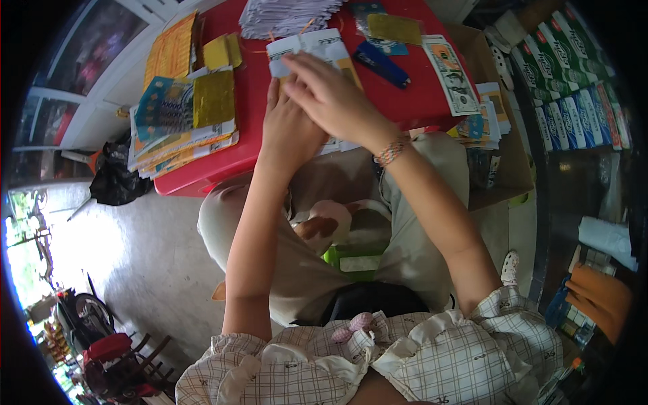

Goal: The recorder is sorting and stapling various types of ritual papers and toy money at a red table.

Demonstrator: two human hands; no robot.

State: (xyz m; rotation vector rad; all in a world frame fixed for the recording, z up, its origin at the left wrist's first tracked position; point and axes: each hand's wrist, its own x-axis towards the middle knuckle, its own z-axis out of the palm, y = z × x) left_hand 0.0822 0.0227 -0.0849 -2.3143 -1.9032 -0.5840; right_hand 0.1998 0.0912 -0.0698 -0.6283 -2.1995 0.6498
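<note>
My left hand (291,124) lies on a stack of printed papers (334,44) at the near middle of the red table (248,147). Across it rests my right hand (329,96), fingers over the left one and the papers. What lies under my palms is hidden. Right of the papers is a blue stapler (382,65). Beyond it lie a gold sheet packet (395,29) and a banknote-like paper (452,76). At the left stand layered paper bundles (185,147) topped by a gold sheet (214,98) and blue note-like papers (159,109).
White folded papers (288,17) are piled at the table's far side, with an orange paper stack (169,48) to the left. A cardboard box (498,167) with paper bundles stands right of the table. A brown-and-white animal (324,225) is between my legs, by a green stool (357,263).
</note>
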